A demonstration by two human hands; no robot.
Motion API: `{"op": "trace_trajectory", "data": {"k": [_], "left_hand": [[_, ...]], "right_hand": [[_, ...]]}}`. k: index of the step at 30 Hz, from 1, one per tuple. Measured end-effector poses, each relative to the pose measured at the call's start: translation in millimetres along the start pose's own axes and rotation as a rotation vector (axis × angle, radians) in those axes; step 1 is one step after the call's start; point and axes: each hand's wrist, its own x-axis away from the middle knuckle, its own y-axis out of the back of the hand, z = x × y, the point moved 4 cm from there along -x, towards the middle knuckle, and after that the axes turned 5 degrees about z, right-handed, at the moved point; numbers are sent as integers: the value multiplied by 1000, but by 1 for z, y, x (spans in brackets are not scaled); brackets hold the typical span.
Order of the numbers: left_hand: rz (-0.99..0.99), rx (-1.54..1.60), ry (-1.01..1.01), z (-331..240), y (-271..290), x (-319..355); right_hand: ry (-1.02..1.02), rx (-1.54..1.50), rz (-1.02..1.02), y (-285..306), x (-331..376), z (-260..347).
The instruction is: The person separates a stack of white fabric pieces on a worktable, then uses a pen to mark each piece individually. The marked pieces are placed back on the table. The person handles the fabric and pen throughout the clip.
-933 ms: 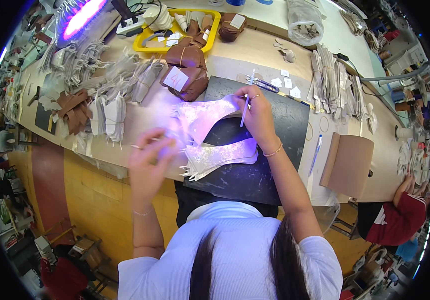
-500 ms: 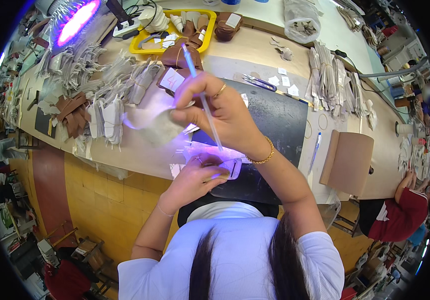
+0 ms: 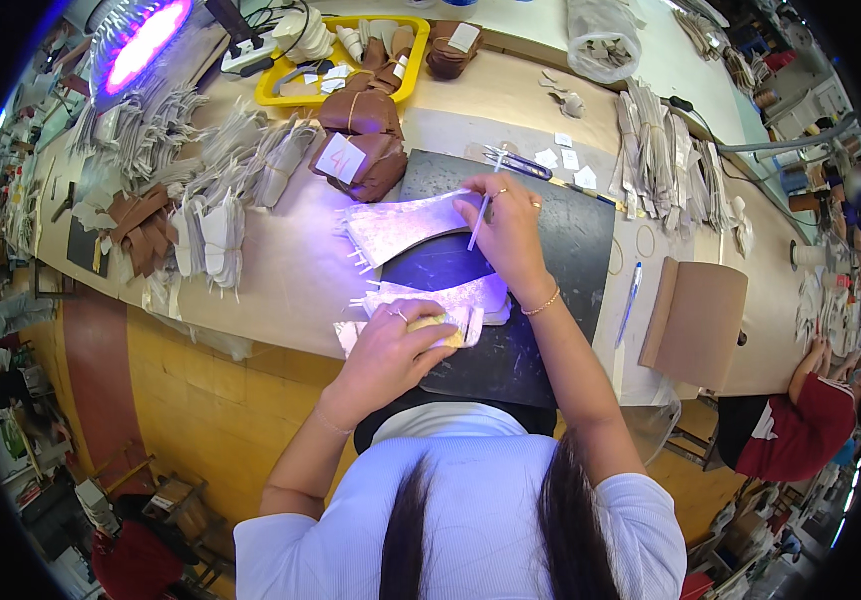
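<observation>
My right hand (image 3: 508, 225) is closed over the black mat (image 3: 560, 270), with a slim translucent pen (image 3: 481, 220) between its fingers. Its fingertips also meet the right end of a pale, curved leather piece (image 3: 400, 225) with thin strips at its left end. Closer to me, my left hand (image 3: 390, 345) is closed on a yellowish thing (image 3: 435, 325), whose kind I cannot make out. Under and beside that hand lie similar pale leather pieces (image 3: 480, 293), partly covered by its fingers. Violet light falls on the pieces.
A glowing lamp (image 3: 150, 45) stands at the far left. Brown leather bundles (image 3: 380, 165) lie beyond the mat, near a yellow tray (image 3: 412, 85). Pale bundles (image 3: 220, 235) line the left side. Thread snips (image 3: 515, 163), a blue pen (image 3: 629, 300) and a brown board (image 3: 695, 325) are at right.
My right hand has moved right and lower, bringing the pale piece from the left onto the mat's far part. The pen came along in its fingers. My left hand has barely shifted.
</observation>
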Motion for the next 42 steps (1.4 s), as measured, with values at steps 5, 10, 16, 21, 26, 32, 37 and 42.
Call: {"op": "trace_trajectory", "data": {"k": [5,10,16,21,26,32,37,42], "left_hand": [[-77,-189,-73,7,-13,-18],[-103,-188,-110,11,-25,-31],[-98,-185,-114,7,-30,-39],[-78,-201,-113,8,-31,-40],[-76,-199,-109,10,-29,-41],[-97,-207,-124,7,-33,-41],[-105,-203,-128,8,-33,-41],[-108,-231,-140,8,-35,-40]], "right_hand": [[-78,-86,-104,29,13,-6],[-156,-163,-64,56,38,-9],[-238,-256,-92,69,71,-16],[-267,-358,-89,72,87,-9],[-250,-413,-68,73,94,6],[-273,-437,38,63,102,10],[-223,-400,6,56,104,11],[-158,-237,11,54,99,16]]}}
